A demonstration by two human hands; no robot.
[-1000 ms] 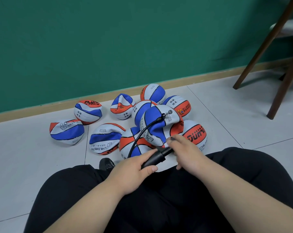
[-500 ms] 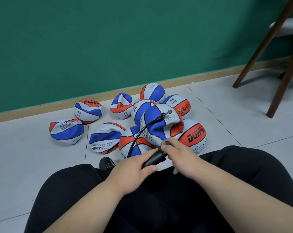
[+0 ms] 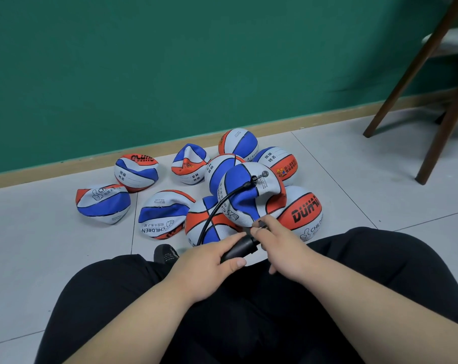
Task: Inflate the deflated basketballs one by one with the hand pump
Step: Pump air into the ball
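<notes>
Several deflated blue, white and orange basketballs [image 3: 165, 214] lie on the floor by the green wall. One crumpled basketball [image 3: 249, 195] rests on top of the pile, with the pump's black hose [image 3: 222, 203] plugged into its valve. My left hand [image 3: 207, 261] grips the black hand pump [image 3: 238, 249] by its barrel above my lap. My right hand [image 3: 277, 245] holds the pump's handle end, pushed close to the barrel.
My legs in black trousers [image 3: 380, 271] fill the foreground, and a black shoe [image 3: 166, 253] shows beside the balls. Brown chair legs [image 3: 443, 127] stand at the right. Grey floor tiles [image 3: 39, 245] lie open to the left.
My right hand has pushed the pump handle in toward the barrel, closing the gap to my left hand. The balls and hose have stayed put.
</notes>
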